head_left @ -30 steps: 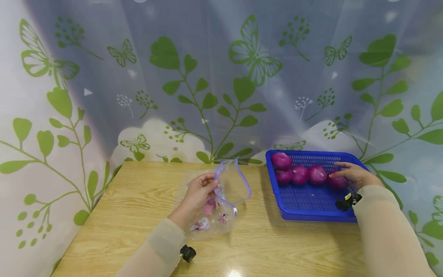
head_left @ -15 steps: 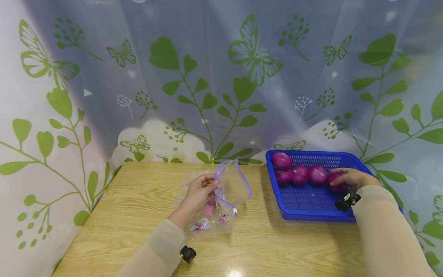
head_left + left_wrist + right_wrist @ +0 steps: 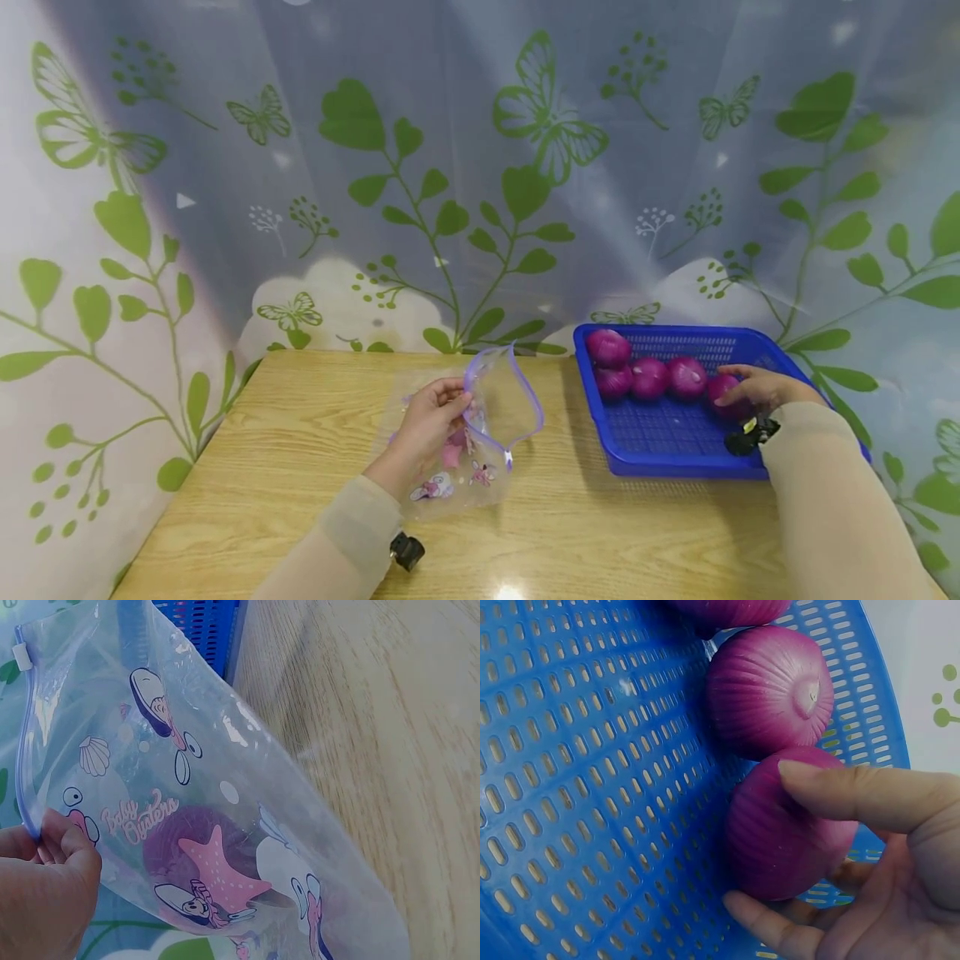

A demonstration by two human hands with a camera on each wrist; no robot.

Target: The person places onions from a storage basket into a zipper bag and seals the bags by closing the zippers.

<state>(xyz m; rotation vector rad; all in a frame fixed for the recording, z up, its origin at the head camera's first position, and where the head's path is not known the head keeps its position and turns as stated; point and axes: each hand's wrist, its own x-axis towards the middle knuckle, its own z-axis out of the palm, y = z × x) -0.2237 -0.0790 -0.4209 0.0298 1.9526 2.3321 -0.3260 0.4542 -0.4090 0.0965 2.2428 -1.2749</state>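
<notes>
With finger and thumb, my left hand (image 3: pixel 431 417) pinches the rim of a clear zip bag (image 3: pixel 491 492) with a purple slider edge, its mouth standing apart. Cartoon prints cover the bag, and a round purple shape (image 3: pixel 161 844) shows through its film behind a pink starfish print in the left wrist view. My right hand (image 3: pixel 772 387) reaches into a blue plastic basket (image 3: pixel 675 468). Its thumb and fingers curl round a red onion (image 3: pixel 780 832) at the right end of the row. Another red onion (image 3: pixel 769 690) touches that one.
Several more red onions, among them one in the back left corner (image 3: pixel 608 347), sit in the basket. It stands on a wooden table (image 3: pixel 300 467) against a printed curtain (image 3: pixel 450 167). Sunlit glare lies near the table's front.
My right hand has lowered slightly and closed its thumb and fingers round the end onion. The left hand and the bag have hardly moved.
</notes>
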